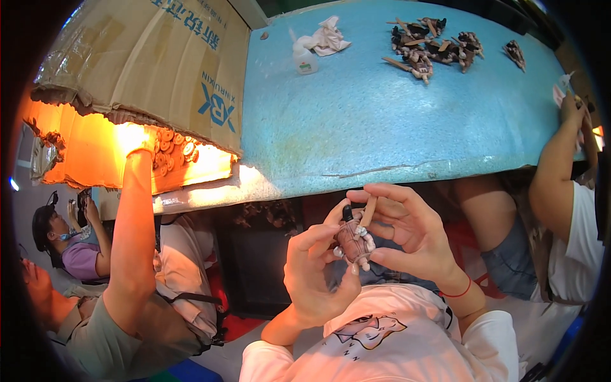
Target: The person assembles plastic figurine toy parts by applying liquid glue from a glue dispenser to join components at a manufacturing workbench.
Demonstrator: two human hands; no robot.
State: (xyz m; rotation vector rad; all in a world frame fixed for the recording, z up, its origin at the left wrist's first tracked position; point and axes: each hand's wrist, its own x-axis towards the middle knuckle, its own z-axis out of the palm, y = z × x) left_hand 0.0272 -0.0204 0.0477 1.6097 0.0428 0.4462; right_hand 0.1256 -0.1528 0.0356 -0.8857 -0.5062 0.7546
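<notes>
Basically, figurine [354, 240] sat between both hands near my chest, below the blue table [356, 121] edge, long axis upright. Left hand [313, 274] pinched its body; right hand [407, 232] grasped the tan piece [368, 211] on top, slightly nearer.

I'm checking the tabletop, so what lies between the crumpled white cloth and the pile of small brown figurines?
Nothing: in the head view, only bare blue table lies between the crumpled white cloth and the brown figurines.
</notes>
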